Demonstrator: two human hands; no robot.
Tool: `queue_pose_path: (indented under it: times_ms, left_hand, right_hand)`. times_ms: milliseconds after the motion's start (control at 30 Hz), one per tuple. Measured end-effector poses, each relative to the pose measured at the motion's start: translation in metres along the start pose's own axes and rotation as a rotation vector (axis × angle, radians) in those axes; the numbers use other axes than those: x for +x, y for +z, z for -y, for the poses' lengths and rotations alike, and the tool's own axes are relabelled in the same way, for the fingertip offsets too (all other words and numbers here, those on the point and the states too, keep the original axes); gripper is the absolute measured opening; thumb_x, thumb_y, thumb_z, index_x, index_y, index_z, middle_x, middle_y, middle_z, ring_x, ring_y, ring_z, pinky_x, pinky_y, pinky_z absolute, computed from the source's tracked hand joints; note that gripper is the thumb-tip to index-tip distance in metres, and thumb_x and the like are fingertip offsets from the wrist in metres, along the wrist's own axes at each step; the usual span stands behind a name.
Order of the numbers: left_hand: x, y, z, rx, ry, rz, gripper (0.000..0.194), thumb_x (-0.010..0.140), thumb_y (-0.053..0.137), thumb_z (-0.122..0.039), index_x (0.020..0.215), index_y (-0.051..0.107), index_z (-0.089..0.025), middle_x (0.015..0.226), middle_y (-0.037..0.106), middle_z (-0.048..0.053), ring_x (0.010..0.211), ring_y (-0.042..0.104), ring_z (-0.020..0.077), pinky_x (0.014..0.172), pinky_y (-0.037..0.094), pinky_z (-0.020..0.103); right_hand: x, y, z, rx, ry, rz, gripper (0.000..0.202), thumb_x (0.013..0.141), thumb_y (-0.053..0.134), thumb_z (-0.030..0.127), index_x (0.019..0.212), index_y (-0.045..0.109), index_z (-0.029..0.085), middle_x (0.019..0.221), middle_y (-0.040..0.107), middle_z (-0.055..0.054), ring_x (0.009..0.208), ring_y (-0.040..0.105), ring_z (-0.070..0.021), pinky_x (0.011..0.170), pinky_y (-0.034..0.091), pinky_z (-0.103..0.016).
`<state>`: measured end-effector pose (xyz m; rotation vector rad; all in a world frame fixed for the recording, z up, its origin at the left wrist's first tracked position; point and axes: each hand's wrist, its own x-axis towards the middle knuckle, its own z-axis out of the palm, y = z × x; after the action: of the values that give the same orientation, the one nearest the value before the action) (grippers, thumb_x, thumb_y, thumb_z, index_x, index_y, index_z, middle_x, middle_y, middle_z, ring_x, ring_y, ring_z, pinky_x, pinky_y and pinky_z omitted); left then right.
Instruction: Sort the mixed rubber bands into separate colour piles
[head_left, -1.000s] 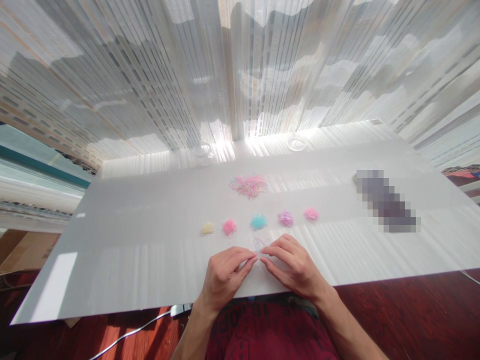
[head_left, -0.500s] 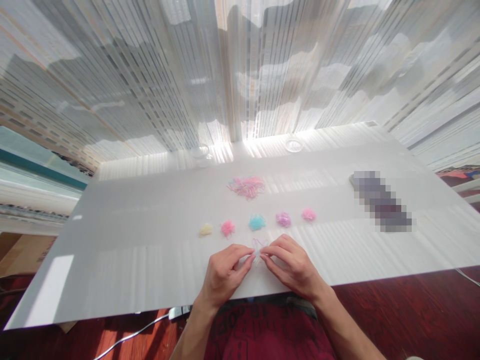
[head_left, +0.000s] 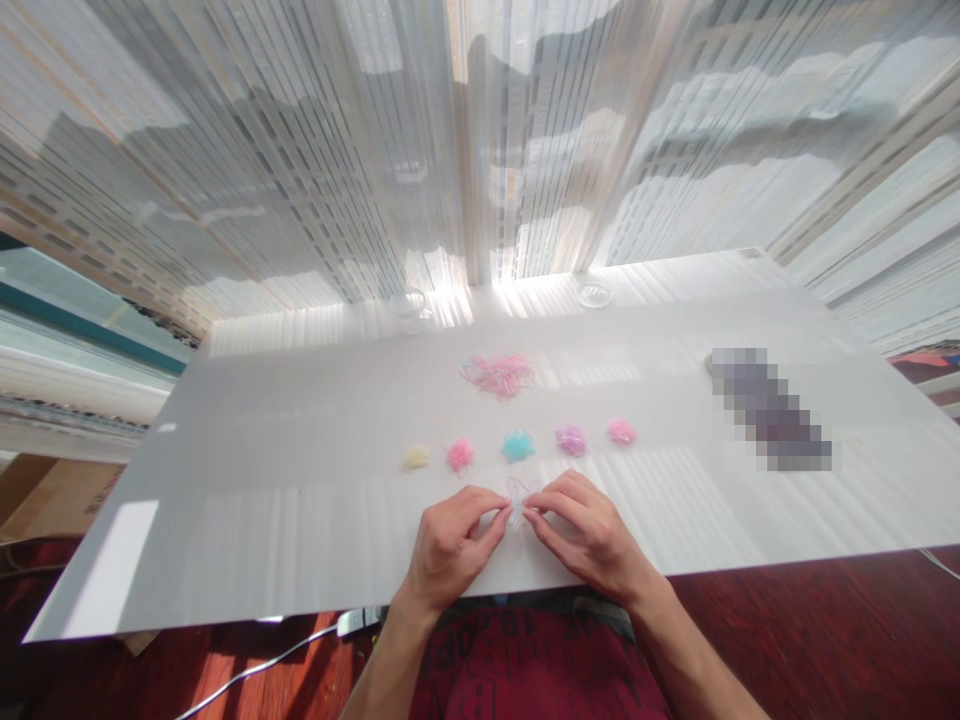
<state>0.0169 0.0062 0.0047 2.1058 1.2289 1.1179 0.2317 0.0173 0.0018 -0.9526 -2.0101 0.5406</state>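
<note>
My left hand [head_left: 461,540] and my right hand [head_left: 589,530] face each other above the near edge of the white table [head_left: 300,540]. Thumb and forefinger of each are pinched on thin pale strands [head_left: 517,487], pinkish-purple and light blue, partly looped like small bands. Just beyond my fingers runs a row of small piles of such strands: yellow [head_left: 416,458], pink [head_left: 460,456], turquoise [head_left: 517,446], purple [head_left: 571,441] and another pink pile [head_left: 622,432]. Farther back lies a larger mixed pile [head_left: 498,375], mostly pink. Exactly how the fingertips grip the strands is too small to tell.
A blurred-out dark oblong object [head_left: 771,410] lies on the right. Two clear round items, one at left [head_left: 409,305] and one at right [head_left: 595,295], stand by the striped curtain [head_left: 420,150]. A white cable [head_left: 255,672] crosses the floor below.
The view has shifted slightly. Both hands stay pinched together in almost the same place, and the piles look the same.
</note>
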Motion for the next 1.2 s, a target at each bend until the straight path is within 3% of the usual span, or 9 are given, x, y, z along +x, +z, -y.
queue_pose_path:
  times_ms: [1200]
  left_hand:
    - [0.0006,-0.0015,-0.0024,0.008,-0.008,-0.009,0.005,0.099,0.066,-0.018,0.098,0.071,-0.018,0.084,0.074,0.003,0.052,0.05,0.0082,0.052,0.045,0.02]
  right_hand:
    - [0.0003,-0.0014,0.0007,-0.019,0.026,-0.018,0.012,0.099,0.062,0.016,0.104,0.07,0.022,0.084,0.07,-0.004,0.076,0.065,-0.0192,0.068,0.056,-0.033]
